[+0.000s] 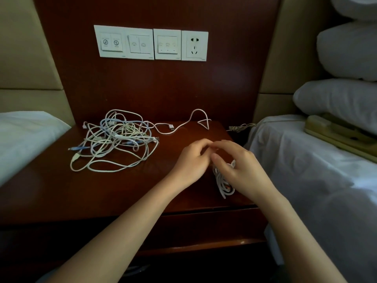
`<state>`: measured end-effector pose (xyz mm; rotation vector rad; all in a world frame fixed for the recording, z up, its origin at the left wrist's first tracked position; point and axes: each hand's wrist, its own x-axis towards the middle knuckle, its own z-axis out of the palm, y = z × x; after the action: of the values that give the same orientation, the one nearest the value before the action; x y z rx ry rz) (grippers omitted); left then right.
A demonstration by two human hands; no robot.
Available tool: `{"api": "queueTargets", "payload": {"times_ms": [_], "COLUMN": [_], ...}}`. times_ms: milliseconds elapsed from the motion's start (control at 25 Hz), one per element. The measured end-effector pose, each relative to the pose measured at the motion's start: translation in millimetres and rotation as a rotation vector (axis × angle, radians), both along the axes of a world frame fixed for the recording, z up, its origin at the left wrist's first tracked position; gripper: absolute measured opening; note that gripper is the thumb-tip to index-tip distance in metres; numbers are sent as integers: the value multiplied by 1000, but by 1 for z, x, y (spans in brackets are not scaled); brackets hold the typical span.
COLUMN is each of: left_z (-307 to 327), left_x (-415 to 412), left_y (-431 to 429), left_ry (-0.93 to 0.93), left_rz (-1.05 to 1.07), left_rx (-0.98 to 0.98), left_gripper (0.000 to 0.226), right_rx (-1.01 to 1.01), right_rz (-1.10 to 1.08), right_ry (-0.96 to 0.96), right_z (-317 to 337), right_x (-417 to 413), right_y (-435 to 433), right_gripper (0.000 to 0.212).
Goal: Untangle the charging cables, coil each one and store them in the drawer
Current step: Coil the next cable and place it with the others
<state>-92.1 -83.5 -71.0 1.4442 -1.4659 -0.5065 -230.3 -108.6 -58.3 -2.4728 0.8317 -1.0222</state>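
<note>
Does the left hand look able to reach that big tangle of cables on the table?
Probably yes. The tangle lies on open tabletop to the left of the left hand, with nothing between them. For now that hand is busy beside the right hand, which holds a coiled cable.

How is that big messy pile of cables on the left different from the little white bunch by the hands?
The tangled heap of white, cream and blue cables sprawls in loose loops; the small white cable bundle is gathered tight. The heap mixes several colours; the bundle looks all white. The heap lies untouched; the right hand holds the bundle. Both are on the dark wooden nightstand.
</note>
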Motion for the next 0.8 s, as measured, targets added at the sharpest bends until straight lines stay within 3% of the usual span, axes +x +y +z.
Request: {"api": "queueTargets", "payload": {"times_ms": [120,280,360,440,520,640,800], "left_z": [8,10,11,14,20,19,9], "left_x": [17,49,73,90,97,103,119], "left_y": [13,23,23,18,11,-3,-11], "left_ry": [-110,-531,-733,-877,-920,-949,-813], "left_rz": [82,296,376,419,493,584,549], "left_rx": [-47,-136,-75,110,316,462,690], "left_gripper": [19,21,26,31,31,33,53], "right_rx": [-7,-23,-25,-19,-18,7,36], "right_rz": [40,65,90,114,110,111,96], "right_ry": [-60,-29,-14,0,28,61,64], "right_z": [3,3,2,0,-2,-5,-8], "right_x": [20,52,69,83,93,100,113], "right_y": [8,16,18,18,17,14,7], "right_gripper": [31,31,30,29,29,27,26]}}
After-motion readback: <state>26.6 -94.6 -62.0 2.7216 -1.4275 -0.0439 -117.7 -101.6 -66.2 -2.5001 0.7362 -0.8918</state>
